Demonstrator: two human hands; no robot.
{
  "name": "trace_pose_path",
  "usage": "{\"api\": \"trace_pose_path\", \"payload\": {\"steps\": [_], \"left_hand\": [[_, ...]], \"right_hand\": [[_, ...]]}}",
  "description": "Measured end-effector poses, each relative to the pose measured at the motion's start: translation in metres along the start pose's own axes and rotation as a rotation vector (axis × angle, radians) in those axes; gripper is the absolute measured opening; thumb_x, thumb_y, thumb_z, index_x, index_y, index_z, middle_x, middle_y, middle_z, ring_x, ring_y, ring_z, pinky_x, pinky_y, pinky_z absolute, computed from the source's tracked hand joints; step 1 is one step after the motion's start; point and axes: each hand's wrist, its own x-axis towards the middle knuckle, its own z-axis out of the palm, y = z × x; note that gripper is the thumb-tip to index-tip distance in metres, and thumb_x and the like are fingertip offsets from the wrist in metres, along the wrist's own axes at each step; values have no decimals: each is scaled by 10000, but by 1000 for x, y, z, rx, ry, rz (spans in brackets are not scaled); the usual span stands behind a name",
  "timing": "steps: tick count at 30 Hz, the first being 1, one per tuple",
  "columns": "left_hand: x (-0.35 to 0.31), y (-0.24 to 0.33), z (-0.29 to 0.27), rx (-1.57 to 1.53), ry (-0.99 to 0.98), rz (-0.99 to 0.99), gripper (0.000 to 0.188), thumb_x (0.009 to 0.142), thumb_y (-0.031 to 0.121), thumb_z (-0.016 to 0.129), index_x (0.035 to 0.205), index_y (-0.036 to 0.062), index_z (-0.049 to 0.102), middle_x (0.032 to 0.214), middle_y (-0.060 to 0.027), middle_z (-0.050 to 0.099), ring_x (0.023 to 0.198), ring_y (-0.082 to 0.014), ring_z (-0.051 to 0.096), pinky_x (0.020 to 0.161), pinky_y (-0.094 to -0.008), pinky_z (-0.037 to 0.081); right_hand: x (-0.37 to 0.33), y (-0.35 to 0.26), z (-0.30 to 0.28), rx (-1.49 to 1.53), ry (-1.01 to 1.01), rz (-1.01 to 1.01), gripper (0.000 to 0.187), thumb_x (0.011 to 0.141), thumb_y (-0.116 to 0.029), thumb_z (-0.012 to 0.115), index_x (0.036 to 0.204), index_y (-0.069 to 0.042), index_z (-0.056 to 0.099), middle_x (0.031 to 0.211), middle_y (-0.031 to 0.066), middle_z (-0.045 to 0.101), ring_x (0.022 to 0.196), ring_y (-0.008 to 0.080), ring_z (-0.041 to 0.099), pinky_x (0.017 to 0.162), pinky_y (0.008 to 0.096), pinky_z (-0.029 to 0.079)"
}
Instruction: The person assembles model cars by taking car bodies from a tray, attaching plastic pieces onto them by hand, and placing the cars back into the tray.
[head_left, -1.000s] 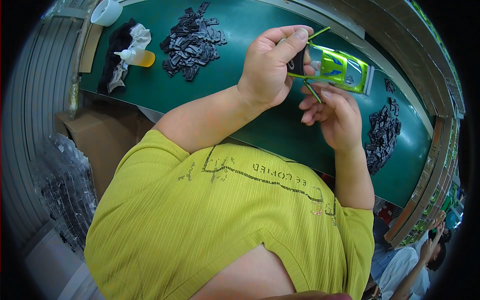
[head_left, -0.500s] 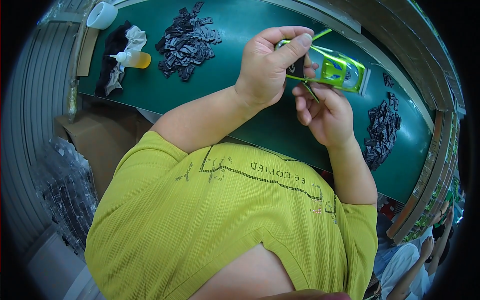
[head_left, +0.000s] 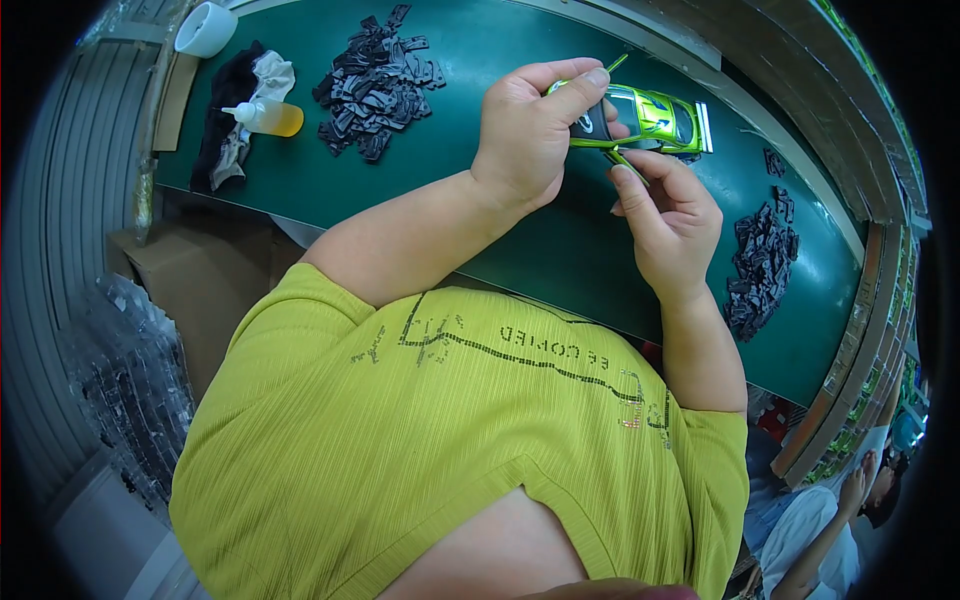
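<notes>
A shiny green toy car (head_left: 655, 112) with a black hood and a pale rear wing is held above the far part of the green table. My left hand (head_left: 525, 135) is closed round its hood end, thumb on top. Both side doors stand out from the body, the far door (head_left: 618, 62) beyond my left fingers. With thumb and index finger, my right hand (head_left: 672, 215) pinches the near door (head_left: 628, 166). The car's underside is hidden.
A large pile of black plastic parts (head_left: 375, 85) lies left of my hands, a smaller pile (head_left: 762, 265) to the right. At the far left are a squeeze bottle (head_left: 270, 118) of amber liquid, a cloth (head_left: 228, 130) and a white roll (head_left: 205, 30). Another person (head_left: 815, 530) sits at lower right.
The car has turned and levelled, its wing end moving away from me and slightly left. My right hand has shifted right and now pinches the near door.
</notes>
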Motion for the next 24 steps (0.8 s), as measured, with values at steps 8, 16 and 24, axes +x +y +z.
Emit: {"api": "trace_pose_path", "payload": {"steps": [8, 16, 24], "left_hand": [[-1, 0, 2, 16, 13, -35, 316, 973, 138, 640, 1198, -81, 606, 909, -133, 684, 776, -210, 707, 735, -314, 608], [-5, 3, 1, -26, -20, -24, 301, 987, 121, 615, 1220, -69, 605, 900, -120, 673, 809, -199, 699, 768, -340, 620], [-9, 7, -5, -93, -153, 27, 296, 1003, 145, 596, 1246, -23, 615, 884, -97, 682, 816, -182, 693, 797, -387, 628]], "right_hand": [[1, 3, -2, 21, -18, 47, 151, 895, -52, 732, 1031, 12, 710, 855, 14, 651, 661, 46, 571, 592, 187, 447], [2, -1, -5, -98, 0, -20, 140, 848, -46, 772, 961, 9, 710, 822, 30, 673, 643, 62, 593, 575, 197, 468], [4, -11, -12, -255, 22, -292, 175, 776, -17, 817, 915, 8, 714, 787, 67, 679, 621, 107, 640, 563, 221, 508]]}}
